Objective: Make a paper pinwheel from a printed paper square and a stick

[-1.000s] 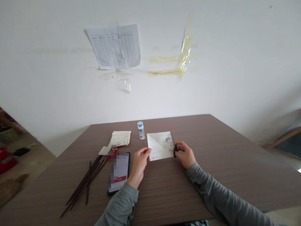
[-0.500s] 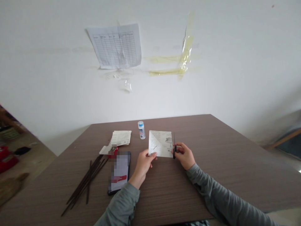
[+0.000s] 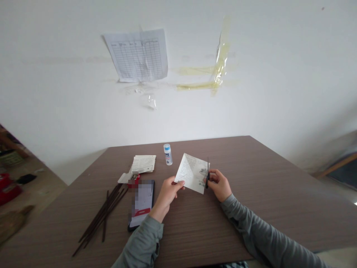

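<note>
A printed sheet of paper (image 3: 192, 172) is tilted above the table, its lower left corner pinched by my left hand (image 3: 169, 190). It carries text on the left and a grey drawing on the right. My right hand (image 3: 220, 185) is closed round the black handles of a pair of scissors (image 3: 207, 181). The thin blades point away from me, upright along the right edge of the sheet. Whether the blades touch the paper I cannot tell.
Behind my left hand stands a glue bottle (image 3: 167, 155) with a blue cap. Left of it lie a stack of printed paper (image 3: 144, 163), a small red and white box (image 3: 134, 180), several dark thin sticks (image 3: 104, 212) and a phone (image 3: 143, 201). A wall (image 3: 195, 119) rises behind the table.
The paper has turned clockwise, its right side dropping lower. My left hand has shifted slightly left, while my right hand with the scissors has stayed nearly in place.
</note>
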{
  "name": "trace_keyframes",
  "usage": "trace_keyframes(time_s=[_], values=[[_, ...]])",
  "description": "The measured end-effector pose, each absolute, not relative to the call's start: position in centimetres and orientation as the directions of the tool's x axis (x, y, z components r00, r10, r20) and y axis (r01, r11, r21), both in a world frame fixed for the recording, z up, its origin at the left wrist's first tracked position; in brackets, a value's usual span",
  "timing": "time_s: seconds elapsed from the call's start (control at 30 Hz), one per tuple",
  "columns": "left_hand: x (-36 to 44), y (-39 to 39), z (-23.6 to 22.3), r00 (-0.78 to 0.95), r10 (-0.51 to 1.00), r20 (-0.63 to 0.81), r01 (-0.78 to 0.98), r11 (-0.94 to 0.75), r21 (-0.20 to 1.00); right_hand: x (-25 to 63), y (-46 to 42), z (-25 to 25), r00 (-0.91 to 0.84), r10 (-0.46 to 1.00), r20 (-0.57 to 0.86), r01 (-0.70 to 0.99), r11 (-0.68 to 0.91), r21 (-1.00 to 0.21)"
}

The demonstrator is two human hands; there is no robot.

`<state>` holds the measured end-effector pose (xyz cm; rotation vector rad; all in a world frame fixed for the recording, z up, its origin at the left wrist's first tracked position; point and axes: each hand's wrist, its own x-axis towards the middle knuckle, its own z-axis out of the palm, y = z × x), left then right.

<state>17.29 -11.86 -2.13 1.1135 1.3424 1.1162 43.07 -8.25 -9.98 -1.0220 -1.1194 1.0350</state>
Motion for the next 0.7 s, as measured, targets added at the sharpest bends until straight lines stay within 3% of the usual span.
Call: trace_keyframes(time_s=[0.13, 0.27, 0.43, 0.7], values=[[18.1, -12.2, -2.9, -0.027, 0.991, -0.134, -0.071, 0.131, 0.989, 42.5, -8.4, -9.8, 0.175, 0.972, 0.155, -0.185, 0.187, -0.965], [19.2, -12.6, -3.8, 0.037, 0.989, -0.143, -0.085, 0.146, 0.986, 41.6, -8.7, -9.6, 0.203, 0.973, 0.109, -0.238, 0.157, -0.958], [19.5, -12.4, -4.4, -0.007, 0.994, -0.110, -0.087, 0.109, 0.990, 40.7, -9.0, -9.4, 0.187, 0.979, 0.081, -0.295, 0.134, -0.946], [19.1, -12.3, -4.1, -0.063, 0.996, -0.070, -0.088, 0.064, 0.994, 40.6, -9.3, -9.5, 0.125, 0.987, 0.100, -0.246, 0.128, -0.961]])
